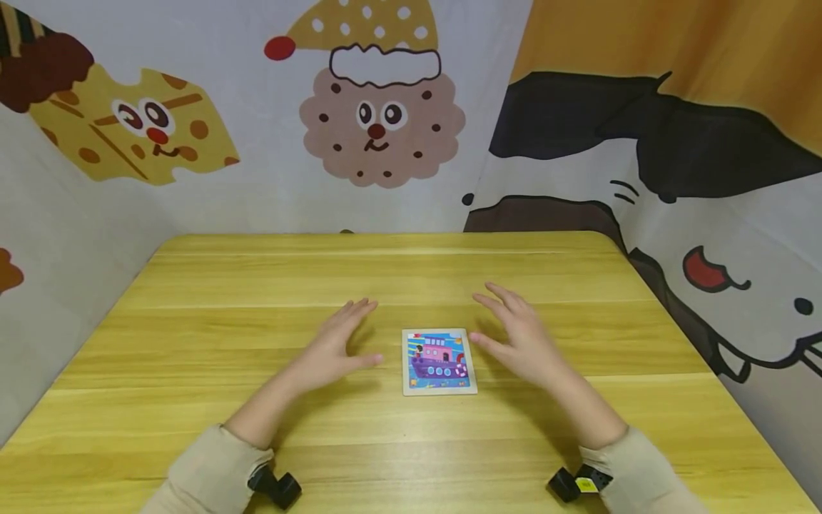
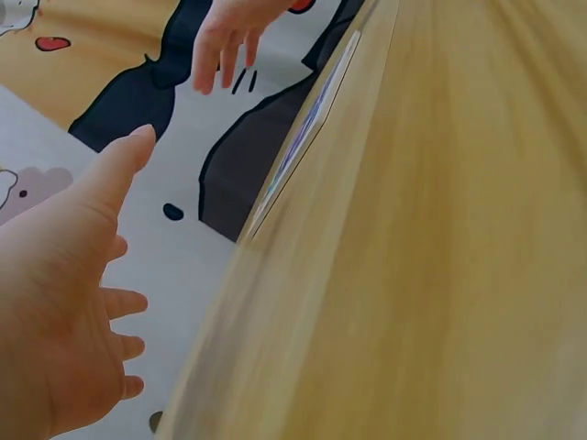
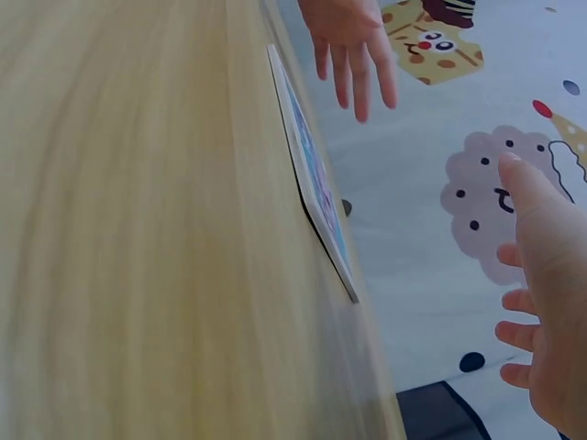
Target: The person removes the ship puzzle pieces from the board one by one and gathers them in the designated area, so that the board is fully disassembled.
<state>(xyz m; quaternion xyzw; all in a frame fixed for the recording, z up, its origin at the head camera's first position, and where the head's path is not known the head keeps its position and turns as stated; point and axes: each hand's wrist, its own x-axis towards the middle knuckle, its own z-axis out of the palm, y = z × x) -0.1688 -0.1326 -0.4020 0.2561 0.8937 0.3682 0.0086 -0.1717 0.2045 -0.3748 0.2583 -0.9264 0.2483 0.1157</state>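
Observation:
A small square picture puzzle [image 1: 439, 362] with a pale border lies flat on the wooden table, showing a pink and purple ship on blue. My left hand [image 1: 337, 348] hovers to its left, fingers extended and thumb pointing toward the puzzle. On the other side my right hand [image 1: 519, 335] is held with fingers spread, its thumb tip close to the puzzle's upper right corner. Neither hand holds anything. Seen nearly edge-on in the left wrist view, the puzzle [image 2: 307, 133] is a thin board; the right wrist view shows the puzzle [image 3: 314, 174] the same way.
The wooden table [image 1: 257, 278] has rounded far corners. Behind it and along the sides hangs a white cloth [image 1: 257, 207] printed with cartoon food and animal figures. A small black camera [image 1: 276, 487] sits at the left wrist, another black camera [image 1: 578, 484] at the right.

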